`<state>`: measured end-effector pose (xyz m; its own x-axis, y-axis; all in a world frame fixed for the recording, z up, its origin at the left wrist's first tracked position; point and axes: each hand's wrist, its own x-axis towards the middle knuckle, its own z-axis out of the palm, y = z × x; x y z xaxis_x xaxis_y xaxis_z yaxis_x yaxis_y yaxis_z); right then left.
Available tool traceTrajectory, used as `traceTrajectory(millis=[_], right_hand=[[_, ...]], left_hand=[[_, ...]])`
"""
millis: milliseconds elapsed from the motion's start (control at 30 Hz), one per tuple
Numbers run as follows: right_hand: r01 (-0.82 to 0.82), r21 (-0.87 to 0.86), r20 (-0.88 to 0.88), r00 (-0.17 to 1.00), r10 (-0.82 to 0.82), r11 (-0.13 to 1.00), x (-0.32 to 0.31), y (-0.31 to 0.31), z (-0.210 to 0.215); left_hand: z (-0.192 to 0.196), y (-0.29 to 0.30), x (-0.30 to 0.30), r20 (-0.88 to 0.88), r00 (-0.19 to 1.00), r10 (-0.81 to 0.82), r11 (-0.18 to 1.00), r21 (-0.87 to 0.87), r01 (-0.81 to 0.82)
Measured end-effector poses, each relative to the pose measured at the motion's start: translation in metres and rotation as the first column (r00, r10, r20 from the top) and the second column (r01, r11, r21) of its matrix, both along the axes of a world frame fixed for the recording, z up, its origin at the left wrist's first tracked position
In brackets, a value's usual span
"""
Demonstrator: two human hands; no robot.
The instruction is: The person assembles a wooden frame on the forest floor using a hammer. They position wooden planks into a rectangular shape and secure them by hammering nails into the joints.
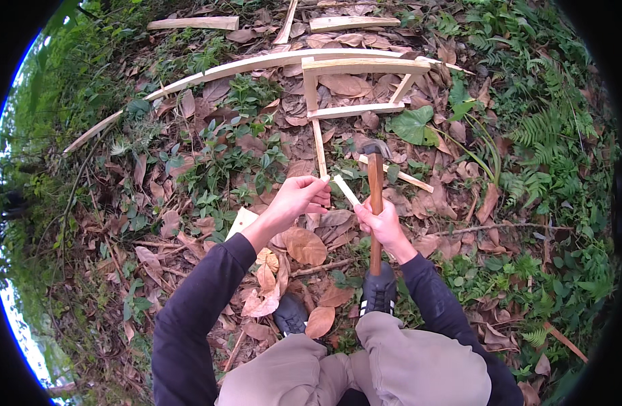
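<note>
The hammer (375, 203) stands upright, head at twelve o'clock, clenched in the right hand (382, 223); the left hand (299, 196) pinches a thin wood strip (320, 150) just beside it at nine o'clock.

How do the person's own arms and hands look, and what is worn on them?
Both arms come in from the lower edge. Each wears a long, plain dark sleeve, black or very dark purple, close-fitting and reaching the wrist, with no visible markings. The left hand and the right hand are bare: no gloves, and no watch, ring or band shows.
</note>
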<state>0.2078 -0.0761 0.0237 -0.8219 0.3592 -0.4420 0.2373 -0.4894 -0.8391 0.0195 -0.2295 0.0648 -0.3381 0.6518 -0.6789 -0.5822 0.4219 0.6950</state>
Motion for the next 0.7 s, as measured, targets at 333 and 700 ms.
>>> traceTrajectory(millis=[333, 700], right_hand=[[0.135, -0.04, 0.02, 0.991, -0.134, 0.99, 0.014, -0.043, 0.023], [0.094, 0.009, 0.141, 0.986, -0.094, 0.996, 0.021, -0.043, 0.026]], left_hand=[[-0.022, 0.012, 0.071, 0.029, 0.859, 0.511, 0.819, 0.288, -0.496], [-0.039, 0.008, 0.077, 0.187, 0.865, 0.465, 0.843, 0.205, -0.497]])
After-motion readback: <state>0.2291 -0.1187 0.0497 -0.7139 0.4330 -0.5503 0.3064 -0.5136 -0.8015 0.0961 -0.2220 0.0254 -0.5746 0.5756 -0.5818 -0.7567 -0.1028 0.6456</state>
